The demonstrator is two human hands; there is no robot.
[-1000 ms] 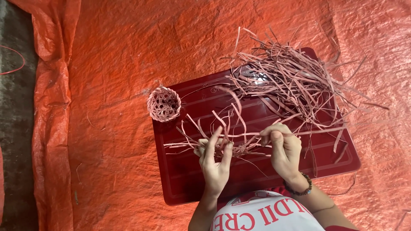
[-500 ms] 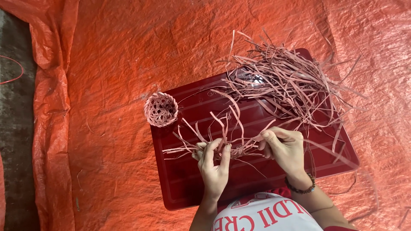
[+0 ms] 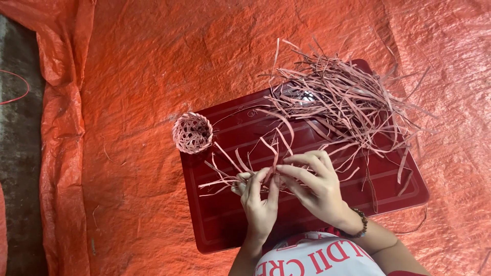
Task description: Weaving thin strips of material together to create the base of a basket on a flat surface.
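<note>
Left hand [image 3: 260, 202]: fingers pinching crossed pale strips [image 3: 240, 171], a half-woven piece, over the dark red tray [image 3: 225, 225]. Right hand [image 3: 318, 189]: fingertips pinching one strip at the same crossing. Best kept taut, crossing pinned flat. Tray holds loose strip pile [image 3: 342, 102]; small woven ball [image 3: 192, 133] at its corner. Orange tarp [image 3: 128, 76] beneath.

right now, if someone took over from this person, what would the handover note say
Left hand and right hand: both pinch a half-woven bundle of thin pale flat strips over the dark red plastic tray.
Done: one small round woven strip ball sits at the tray's far left corner.
Left: the bundle in hand has loose ends sticking out; a loose pile of the same strips lies on the tray's far right.
</note>
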